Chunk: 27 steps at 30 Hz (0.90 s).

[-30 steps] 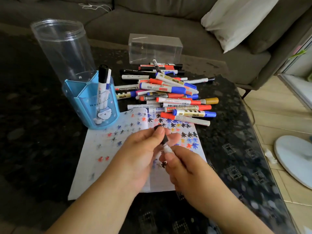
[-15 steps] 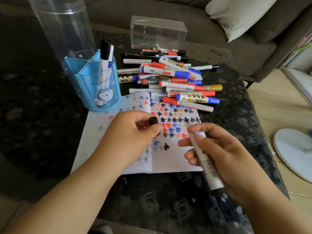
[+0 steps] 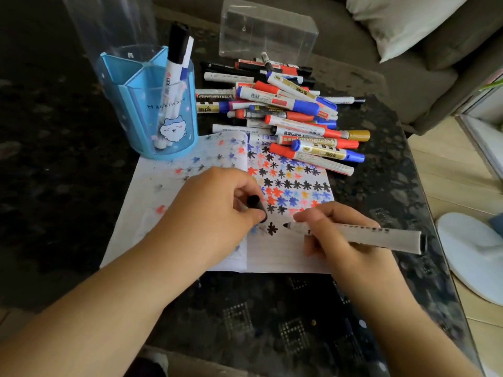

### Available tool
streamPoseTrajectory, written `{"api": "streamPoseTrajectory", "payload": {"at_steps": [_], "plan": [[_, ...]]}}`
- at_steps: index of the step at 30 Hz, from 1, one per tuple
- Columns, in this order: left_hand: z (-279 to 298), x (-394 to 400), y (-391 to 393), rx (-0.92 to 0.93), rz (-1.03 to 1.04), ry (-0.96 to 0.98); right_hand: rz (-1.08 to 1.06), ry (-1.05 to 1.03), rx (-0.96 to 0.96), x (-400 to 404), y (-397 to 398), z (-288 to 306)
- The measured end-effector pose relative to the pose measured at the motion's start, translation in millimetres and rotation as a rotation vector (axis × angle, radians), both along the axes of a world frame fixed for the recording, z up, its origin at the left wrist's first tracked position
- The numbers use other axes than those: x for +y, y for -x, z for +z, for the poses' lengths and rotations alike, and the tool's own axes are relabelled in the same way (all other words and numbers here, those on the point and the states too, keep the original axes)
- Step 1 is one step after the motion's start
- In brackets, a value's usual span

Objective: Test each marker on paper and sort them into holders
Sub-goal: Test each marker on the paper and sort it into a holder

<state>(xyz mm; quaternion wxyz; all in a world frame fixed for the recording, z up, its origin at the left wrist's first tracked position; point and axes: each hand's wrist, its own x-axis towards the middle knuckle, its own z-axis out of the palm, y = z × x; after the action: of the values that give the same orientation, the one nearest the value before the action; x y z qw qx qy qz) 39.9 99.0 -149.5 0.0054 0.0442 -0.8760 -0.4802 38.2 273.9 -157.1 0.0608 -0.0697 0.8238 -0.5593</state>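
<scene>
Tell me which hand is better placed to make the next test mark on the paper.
Right. The right hand already grips the uncapped marker, its black tip just beside the last black star on the paper. The left hand only holds the black cap.

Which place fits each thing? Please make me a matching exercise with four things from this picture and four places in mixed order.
Things:
1. black cap
2. uncapped marker
3. blue holder
4. clear box

Places:
A. behind the marker pile
B. pinched in the left hand
C. at the paper's far left corner
D. in the right hand, tip just right of a black star

Pairs: 1-B, 2-D, 3-C, 4-A
</scene>
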Motion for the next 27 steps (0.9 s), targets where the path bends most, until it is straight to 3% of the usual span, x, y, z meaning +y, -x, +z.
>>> {"api": "streamPoseTrajectory", "payload": {"at_steps": [13, 27], "plan": [[-5.9, 3.3, 3.5, 0.003, -0.037, 0.151, -0.002, -0.137, 0.082, -1.2, 5.3, -14.4], [-10.1, 2.2, 4.9, 0.001, -0.013, 0.14, 0.006, -0.101, 0.063, -1.9, 2.3, -14.6]]}}
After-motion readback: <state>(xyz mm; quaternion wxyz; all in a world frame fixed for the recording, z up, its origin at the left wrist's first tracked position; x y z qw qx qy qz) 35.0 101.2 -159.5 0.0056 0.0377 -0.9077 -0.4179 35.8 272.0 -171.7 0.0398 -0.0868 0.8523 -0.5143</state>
